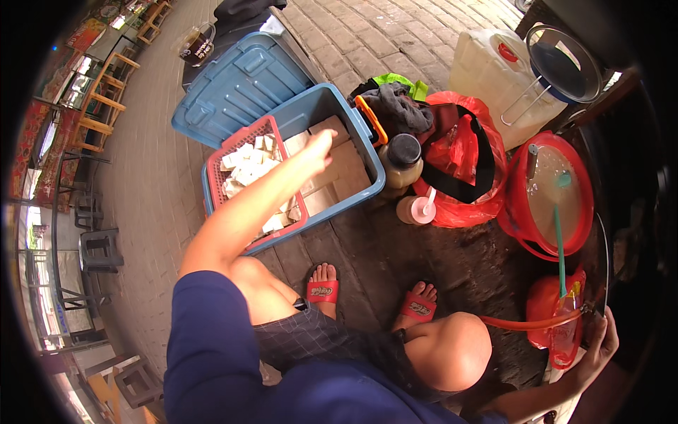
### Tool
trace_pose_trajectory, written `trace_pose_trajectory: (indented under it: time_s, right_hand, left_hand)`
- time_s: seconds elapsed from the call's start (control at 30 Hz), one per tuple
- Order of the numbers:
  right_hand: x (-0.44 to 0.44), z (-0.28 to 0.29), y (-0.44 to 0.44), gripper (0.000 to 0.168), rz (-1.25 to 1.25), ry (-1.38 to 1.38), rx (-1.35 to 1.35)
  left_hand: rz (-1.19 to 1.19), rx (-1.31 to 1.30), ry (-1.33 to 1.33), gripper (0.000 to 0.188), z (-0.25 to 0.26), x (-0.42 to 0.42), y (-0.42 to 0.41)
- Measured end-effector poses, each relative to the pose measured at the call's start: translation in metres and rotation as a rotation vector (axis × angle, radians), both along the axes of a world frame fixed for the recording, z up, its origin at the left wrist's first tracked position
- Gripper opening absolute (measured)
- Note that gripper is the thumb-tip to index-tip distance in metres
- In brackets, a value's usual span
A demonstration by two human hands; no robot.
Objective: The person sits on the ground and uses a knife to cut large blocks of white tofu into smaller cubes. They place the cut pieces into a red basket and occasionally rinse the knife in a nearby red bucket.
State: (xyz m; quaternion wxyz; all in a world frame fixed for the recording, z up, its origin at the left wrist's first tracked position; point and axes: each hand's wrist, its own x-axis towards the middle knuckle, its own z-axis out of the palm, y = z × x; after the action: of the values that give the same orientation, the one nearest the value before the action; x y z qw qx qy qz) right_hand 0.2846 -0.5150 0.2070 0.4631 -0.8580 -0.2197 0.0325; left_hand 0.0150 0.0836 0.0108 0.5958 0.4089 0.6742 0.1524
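Note:
My left hand (319, 151) reaches over an uncovered blue plastic storage bin (347, 197). Its fingers are partly curled, and whether they grip anything is unclear. Pale flat blocks (339, 169), possibly tofu, line the bin below that hand. Inside the bin's left side sits a pink perforated basket (216, 180) of white cut cubes (249, 164). At the far right, my right hand (599, 342) is by a thin curved rim (606, 254) at a dark area; its hold is hard to make out. A red plastic packet (556, 328) and an orange hose (524, 323) lie close to it.
The bin's blue lid (243, 87) leans behind it. To the right are a dark-lidded jar (401, 161), a pink-capped bottle (418, 210), a red plastic bag (466, 212), a red tub (582, 212) of cloudy liquid with a green-handled utensil (559, 249), and a jerrycan (482, 69) with a strainer (564, 63).

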Motion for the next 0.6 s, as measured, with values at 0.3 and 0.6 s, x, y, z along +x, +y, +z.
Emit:
trace_pose_trajectory:
  time_s: [0.3, 0.6]
  right_hand:
    - [-0.022, -0.01, 0.007, 0.033, 0.083, 0.046, -0.093]
    - [-0.036, 0.006, 0.029, 0.034, 0.132, 0.057, -0.041]
  left_hand:
    - [0.528, -0.162, -0.382, 0.091, -0.102, 0.085, 0.047]
    - [0.928, -0.115, 0.117, 0.081, -0.082, 0.094, 0.065]
